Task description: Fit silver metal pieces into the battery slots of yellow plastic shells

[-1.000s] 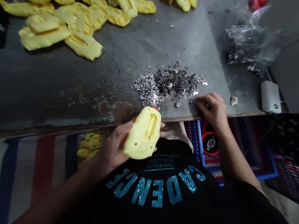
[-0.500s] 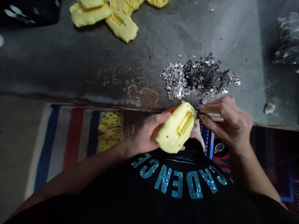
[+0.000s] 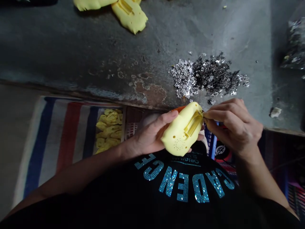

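My left hand (image 3: 152,135) is wrapped round a yellow plastic toy shell (image 3: 177,135), its slotted battery compartment and speaker holes facing up. Something orange shows behind the shell's upper left side. At the compartment's upper end, my right hand (image 3: 232,124) pinches a small metal contact piece (image 3: 202,112), mostly hidden by the fingertips. Just beyond the hands, a pile of small shiny metal pieces (image 3: 209,76) lies on the grey worktable (image 3: 95,54).
More yellow shells (image 3: 130,16) lie at the table's far side. Below the edge, a box of yellow parts (image 3: 109,128) stands by a striped cloth (image 3: 64,136). A clear bag (image 3: 296,44) is at the right, with a whitish lump (image 3: 275,112) near the edge.
My right fingers have moved from beside the shell to the upper end of its compartment, bringing the small piece against it. The view has shifted slightly; my left hand keeps its hold.
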A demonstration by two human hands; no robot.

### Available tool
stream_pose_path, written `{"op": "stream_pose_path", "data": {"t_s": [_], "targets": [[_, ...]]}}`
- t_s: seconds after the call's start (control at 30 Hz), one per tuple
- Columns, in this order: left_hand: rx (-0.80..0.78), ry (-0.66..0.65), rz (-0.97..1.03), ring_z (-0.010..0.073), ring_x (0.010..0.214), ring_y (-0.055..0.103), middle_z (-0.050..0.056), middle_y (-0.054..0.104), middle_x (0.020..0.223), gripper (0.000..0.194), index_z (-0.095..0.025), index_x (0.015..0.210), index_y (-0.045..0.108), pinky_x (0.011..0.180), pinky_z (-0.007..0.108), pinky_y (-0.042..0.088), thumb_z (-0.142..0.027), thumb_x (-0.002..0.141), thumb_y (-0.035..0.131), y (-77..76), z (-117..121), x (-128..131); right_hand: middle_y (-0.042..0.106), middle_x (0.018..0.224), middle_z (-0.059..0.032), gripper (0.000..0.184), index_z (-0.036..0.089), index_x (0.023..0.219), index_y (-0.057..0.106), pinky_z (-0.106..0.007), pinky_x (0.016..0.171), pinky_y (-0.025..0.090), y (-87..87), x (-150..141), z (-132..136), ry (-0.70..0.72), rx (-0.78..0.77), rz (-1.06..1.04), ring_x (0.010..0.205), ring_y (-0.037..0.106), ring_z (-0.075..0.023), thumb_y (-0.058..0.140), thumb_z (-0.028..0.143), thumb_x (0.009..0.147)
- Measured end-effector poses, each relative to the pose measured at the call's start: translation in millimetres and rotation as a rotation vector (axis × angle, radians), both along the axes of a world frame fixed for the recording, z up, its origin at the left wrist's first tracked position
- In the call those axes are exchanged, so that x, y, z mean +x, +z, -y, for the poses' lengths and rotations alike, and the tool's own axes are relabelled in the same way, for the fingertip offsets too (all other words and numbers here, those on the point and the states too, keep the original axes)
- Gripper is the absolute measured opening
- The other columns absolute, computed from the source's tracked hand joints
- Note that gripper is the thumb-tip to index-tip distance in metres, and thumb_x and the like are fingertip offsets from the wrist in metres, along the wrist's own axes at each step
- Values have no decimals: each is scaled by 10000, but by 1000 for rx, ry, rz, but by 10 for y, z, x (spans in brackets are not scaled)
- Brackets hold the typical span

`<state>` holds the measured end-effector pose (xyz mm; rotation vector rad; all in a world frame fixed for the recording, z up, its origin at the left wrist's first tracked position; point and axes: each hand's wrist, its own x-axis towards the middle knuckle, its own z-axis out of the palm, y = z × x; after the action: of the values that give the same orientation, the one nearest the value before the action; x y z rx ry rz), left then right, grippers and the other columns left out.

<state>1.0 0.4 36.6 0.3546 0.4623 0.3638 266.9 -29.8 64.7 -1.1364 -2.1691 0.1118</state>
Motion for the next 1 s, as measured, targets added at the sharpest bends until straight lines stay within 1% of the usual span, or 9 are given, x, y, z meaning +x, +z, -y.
{"op": "stream_pose_path", "data": {"t_s": [0.17,0.37,0.43,0.53,0.67,0.77,0.83,0.9,1.0], "targets": [[9,3,21,451,1357,834,178,842,1507,922,-271,1772,579,931,459,736,-702,1010,870,34,16,11,869,1100,-17,327,385,1311,727,-491,783,584,-16,4,-9,14,4,27,897,782,-265,802,158,1088],[53,1,95,423,1366,833,220,764,1636,1016,-267,1912,326,945,445,744,-679,1094,766,-46,15,35,886,1117,-27,356,306,1351,730,-451,810,595,-52,4,37,-4,64,35,908,785,-241,814,99,1073],[61,20,99,422,1372,830,225,735,1676,1032,-274,1924,295,937,435,746,-686,1099,757,-65,18,40,894,1124,-32,358,289,1342,741,-444,811,601,-71,7,58,-20,72,11,900,793,-238,825,84,1060],[61,24,97,422,1359,836,224,725,1690,1032,-278,1932,285,931,437,744,-703,1107,738,-65,24,47,900,1137,-22,372,310,1341,753,-447,824,607,-86,9,83,-66,66,-7,897,808,-238,810,73,1060],[93,33,125,409,1338,846,214,771,1629,1067,-250,1924,320,936,426,734,-731,1083,767,-84,33,75,888,1127,-30,346,314,1372,764,-456,811,562,-90,-8,91,-73,82,49,890,786,-245,770,108,1094],[110,65,157,375,1265,873,200,805,1580,1014,-236,1880,415,972,430,726,-721,1074,793,-137,42,103,896,1139,-44,307,296,1395,769,-465,793,508,-118,-30,89,-72,146,138,905,778,-257,768,161,1119],[99,102,161,356,1231,880,188,820,1556,952,-224,1825,495,1023,447,721,-697,1066,819,-166,47,112,901,1146,-40,352,316,1445,766,-463,790,497,-145,-42,92,-83,174,173,920,782,-257,774,171,1124],[97,132,149,353,1221,882,181,835,1526,916,-215,1767,564,1058,460,718,-695,1042,853,-169,50,107,895,1149,-34,419,355,1478,765,-450,792,522,-160,-51,99,-99,133,125,918,784,-246,781,147,1115],[112,153,101,375,1250,878,181,862,1464,899,-210,1709,632,1043,457,728,-705,1006,892,-126,55,85,871,1143,-34,448,375,1420,806,-415,782,587,-140,-61,117,-140,43,-53,917,798,-226,804,85,1078]]}}
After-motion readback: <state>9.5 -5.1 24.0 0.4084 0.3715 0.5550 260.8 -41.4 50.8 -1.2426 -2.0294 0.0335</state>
